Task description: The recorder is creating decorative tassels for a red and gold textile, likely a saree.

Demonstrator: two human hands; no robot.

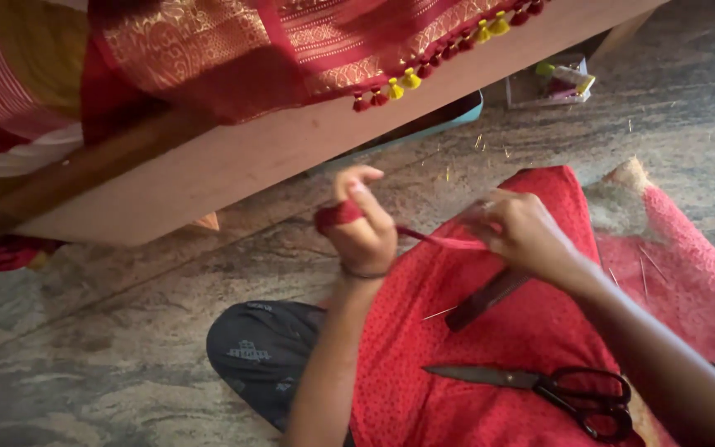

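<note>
Thread (436,239), red and bunched into a flat strand, runs taut between both hands above the lap. The left hand (363,228) has the thread wound around its fingers (356,175) in a thick red band, with the fingers curled and closed over the winding. The right hand (520,230) pinches the other end of the strand, fingertips pressed together on it, just beside the left hand. Both hands hover over a red dotted cloth (473,364) spread across the person's knees, which sit on a grey stone floor (84,331). A pair of black-handled scissors (552,389) lies on that cloth, near the right forearm, blades closed and pointing left. A dark flat stick (483,300) lies on the cloth below the right hand. Above, a wooden board (291,149) carries a red and gold sari (208,50) whose edge hangs with small red and yellow tassels (407,81). A small box of bits (552,83) sits on the floor beyond the board, well apart from the hands
</note>
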